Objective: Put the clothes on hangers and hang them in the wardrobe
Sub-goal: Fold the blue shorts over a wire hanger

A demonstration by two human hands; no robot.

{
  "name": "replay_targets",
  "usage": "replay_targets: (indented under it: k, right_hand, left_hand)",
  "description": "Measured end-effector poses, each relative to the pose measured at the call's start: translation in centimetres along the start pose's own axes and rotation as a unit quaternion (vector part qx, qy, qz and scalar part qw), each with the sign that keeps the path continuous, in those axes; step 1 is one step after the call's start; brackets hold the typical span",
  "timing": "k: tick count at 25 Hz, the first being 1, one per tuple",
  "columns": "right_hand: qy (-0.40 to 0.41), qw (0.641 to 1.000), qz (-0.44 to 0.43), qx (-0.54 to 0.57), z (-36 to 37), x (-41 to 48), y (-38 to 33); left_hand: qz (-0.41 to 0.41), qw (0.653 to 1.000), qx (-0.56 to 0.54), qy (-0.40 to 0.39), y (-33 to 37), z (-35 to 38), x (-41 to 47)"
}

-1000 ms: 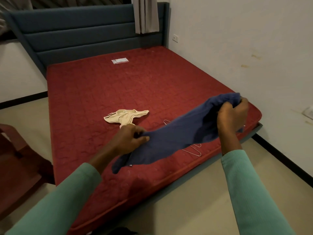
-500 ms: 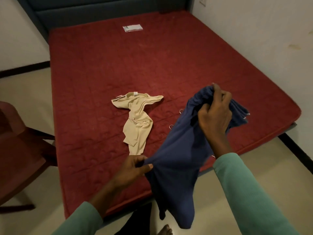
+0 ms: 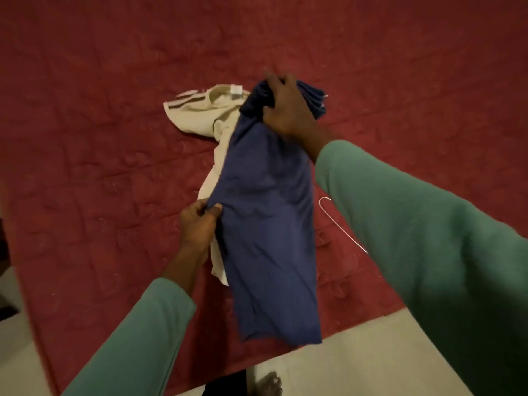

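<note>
Blue garment [image 3: 265, 224]: held up over the bed [image 3: 114, 110], hanging limp above a cream garment [image 3: 205, 112].
Right hand [image 3: 288, 110]: fingers [image 3: 274, 84] curled round the bunched top end.
Left hand [image 3: 200, 227]: thumb and forefinger pinch the side edge.
Handling: judged light, soft and shapeless; best gripped at the neckline or seams.
Wire hanger [image 3: 343, 224]: on the bed, just beside.

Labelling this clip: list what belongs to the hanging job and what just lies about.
Job: dark blue cloth garment, held by left hand and right hand; cream cloth garment; thin metal wire hanger.
Just there: red quilted mattress; pale floor.
</note>
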State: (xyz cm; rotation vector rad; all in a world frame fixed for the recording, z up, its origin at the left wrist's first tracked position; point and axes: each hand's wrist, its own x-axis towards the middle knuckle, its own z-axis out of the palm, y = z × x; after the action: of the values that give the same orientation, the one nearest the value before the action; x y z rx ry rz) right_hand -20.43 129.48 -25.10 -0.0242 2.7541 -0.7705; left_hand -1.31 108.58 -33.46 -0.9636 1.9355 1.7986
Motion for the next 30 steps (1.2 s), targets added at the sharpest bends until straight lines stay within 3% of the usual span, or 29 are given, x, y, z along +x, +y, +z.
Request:
replay_targets:
  k: [1,3,6,9,12,15,19,24,27,30]
  right_hand:
    - [-0.003,0.999,0.013,0.044,1.6,1.0,0.2]
    - [0.072,0.985,0.053,0.145,4.5,-0.1,1.5]
    - [0.213,0.914,0.250,0.238,9.3,-6.4,7.2]
    - [0.188,0.850,0.430,0.240,12.2,-13.8,11.7]
    - [0.115,0.867,0.419,0.245,14.2,-16.8,12.5]
    - [0.137,0.875,0.405,0.229,15.3,-16.7,12.1]
    - [0.160,0.858,0.437,0.217,15.1,-15.8,12.5]
    - [0.220,0.920,0.318,0.066,15.3,-18.7,9.6]
    - [0.214,0.939,0.247,0.106,16.3,-20.1,8.9]
    - [0.176,0.913,0.312,0.192,16.9,-19.4,10.0]
  left_hand:
    - [-0.010,1.000,-0.004,0.018,-0.4,0.0,1.4]
    - [-0.031,0.998,-0.015,0.050,-1.4,-0.3,3.2]
    - [-0.060,0.995,-0.050,0.056,-2.5,-1.1,4.0]
    - [-0.063,0.994,-0.085,0.038,-2.0,-0.8,3.5]
    - [-0.056,0.993,-0.086,0.054,-1.6,-0.1,3.4]
    - [-0.060,0.993,-0.062,0.078,-2.1,-0.1,4.0]
    - [-0.047,0.994,-0.040,0.094,-2.9,0.0,4.0]
    - [-0.051,0.987,-0.055,0.145,-3.3,0.7,4.2]
    - [-0.052,0.985,-0.064,0.154,-3.8,1.0,4.1]
    - [-0.044,0.983,-0.059,0.169,-3.7,1.2,4.2]
